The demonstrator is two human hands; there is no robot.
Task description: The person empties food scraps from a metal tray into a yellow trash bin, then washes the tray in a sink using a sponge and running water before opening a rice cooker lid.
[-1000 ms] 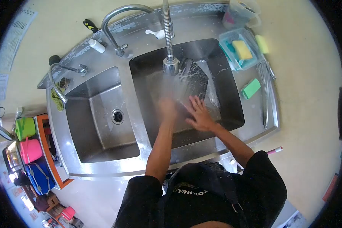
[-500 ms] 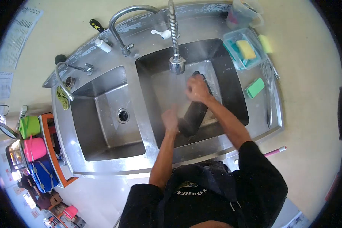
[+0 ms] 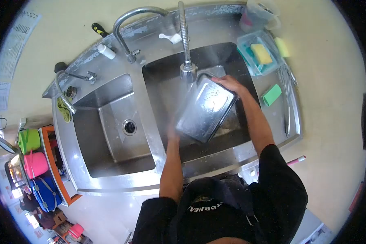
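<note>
A wet, dark rectangular tray (image 3: 207, 110) is tilted over the right sink basin (image 3: 242, 118), its broad shiny face showing. My right hand (image 3: 230, 83) grips the upper right corner, fingers wrapped round the rim. Beside the tray's lower left edge is my left hand (image 3: 173, 129), blurred by spray and motion, so its fingers cannot be made out. Water sprays from the spring-hose faucet head (image 3: 188, 72) just above the tray's upper left side.
The left basin (image 3: 114, 150) has a round drain. Right of the sink lie a plastic container (image 3: 268, 63) with a yellow sponge (image 3: 261, 53), a green sponge (image 3: 272, 95) and a whisk (image 3: 287, 93). A curved faucet (image 3: 118, 30) stands behind the divider.
The dark object has turned from a narrow edge-on view to show its broad face. My right hand has moved right and up to its corner; my left hand has shifted slightly left and down.
</note>
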